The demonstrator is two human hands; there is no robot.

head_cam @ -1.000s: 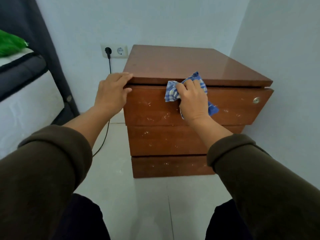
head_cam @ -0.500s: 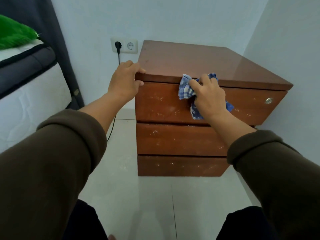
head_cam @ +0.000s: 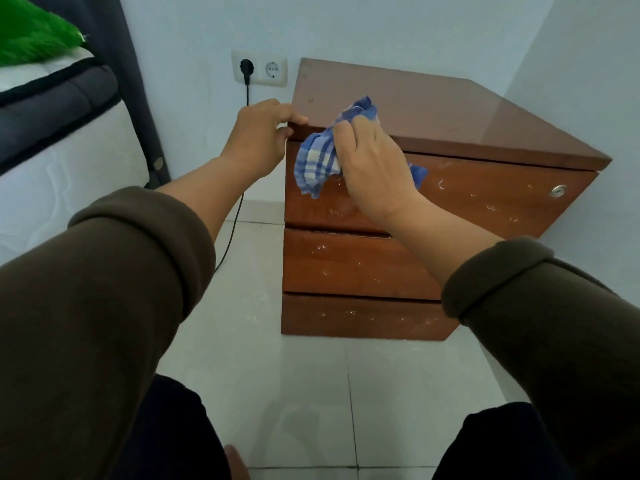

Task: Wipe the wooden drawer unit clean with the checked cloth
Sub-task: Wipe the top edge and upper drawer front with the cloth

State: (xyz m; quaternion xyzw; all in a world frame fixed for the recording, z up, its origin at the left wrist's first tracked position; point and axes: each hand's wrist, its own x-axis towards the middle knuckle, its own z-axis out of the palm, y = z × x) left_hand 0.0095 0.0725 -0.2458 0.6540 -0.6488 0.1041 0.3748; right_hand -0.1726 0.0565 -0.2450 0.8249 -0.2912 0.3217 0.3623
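Bracing the unit [head_cam: 450,109] at its near left top corner, the left hand [head_cam: 258,138] has its fingers curled over the edge and thumb against the side, most likely to stop the piece sliding on the tiled floor [head_cam: 304,386] while the other hand rubs. The right hand [head_cam: 372,168] grips the cloth [head_cam: 317,157], bunched into a wad with fingers wrapped round it, and holds it against the left part of the top drawer front [head_cam: 485,199], just under the lip of the top; loose ends stick up above the knuckles and out to the right of the wrist. Bunching gives a firm pad for pressing on the white flecks, which still speckle all three drawer fronts, so the wiping looks far from done. The unit stands in the far right corner of the room, close to the right wall, with a socket [head_cam: 259,67] and its plugged-in cord [head_cam: 239,202] just to its left and a bed [head_cam: 59,109] further left. Compared with a second ago, the cloth has travelled left along the top drawer, from near its middle to close beside the left hand, and more of it now hangs free to the left of the fingers. The left hand has kept its hold on the same corner. The view has also swung, so the unit sits further right and the socket shows fully.
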